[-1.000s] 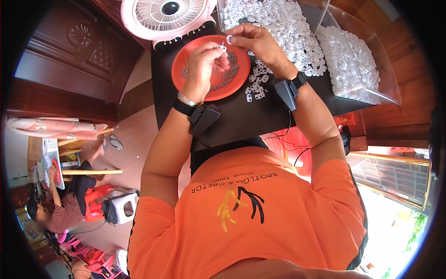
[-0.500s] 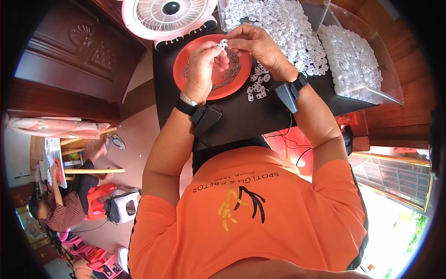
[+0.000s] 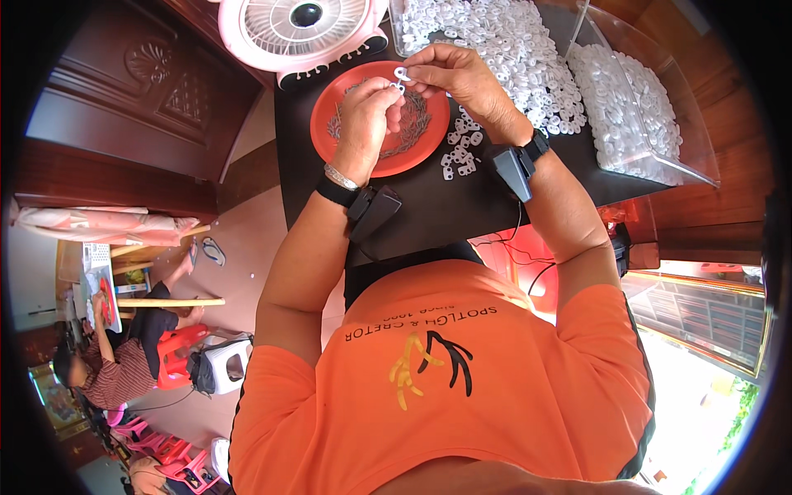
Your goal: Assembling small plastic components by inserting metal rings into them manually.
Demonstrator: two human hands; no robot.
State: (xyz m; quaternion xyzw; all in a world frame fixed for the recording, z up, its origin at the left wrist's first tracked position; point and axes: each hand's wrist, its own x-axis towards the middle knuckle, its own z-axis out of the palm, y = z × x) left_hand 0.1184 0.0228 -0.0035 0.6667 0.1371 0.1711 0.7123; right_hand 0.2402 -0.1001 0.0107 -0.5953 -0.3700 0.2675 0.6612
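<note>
Above a round orange tray (image 3: 326,147), my two hands meet closely. My left hand (image 3: 363,124) is closed, pinching a small white plastic piece (image 3: 397,88) with a hole between thumb and forefinger. My right hand (image 3: 466,82) pinches another white plastic piece (image 3: 402,73), with a round hole, just above it. A thin part seems to lie between the two, too small to make out. Many slim grey nail-like pins (image 3: 412,132) lie in the tray under my hands. Several loose white pieces (image 3: 460,157) rest on the black table (image 3: 396,223) beside the tray.
A large heap of white pieces (image 3: 528,66) covers the table's far right, next to a clear bin (image 3: 631,115) full of them. A pink fan (image 3: 305,37) stands at the far left. Off to the left, a person (image 3: 124,359) sits at another table.
The two white pieces are slightly farther apart, the right one now standing higher above the left. Both hands stay over the tray, still pinching.
</note>
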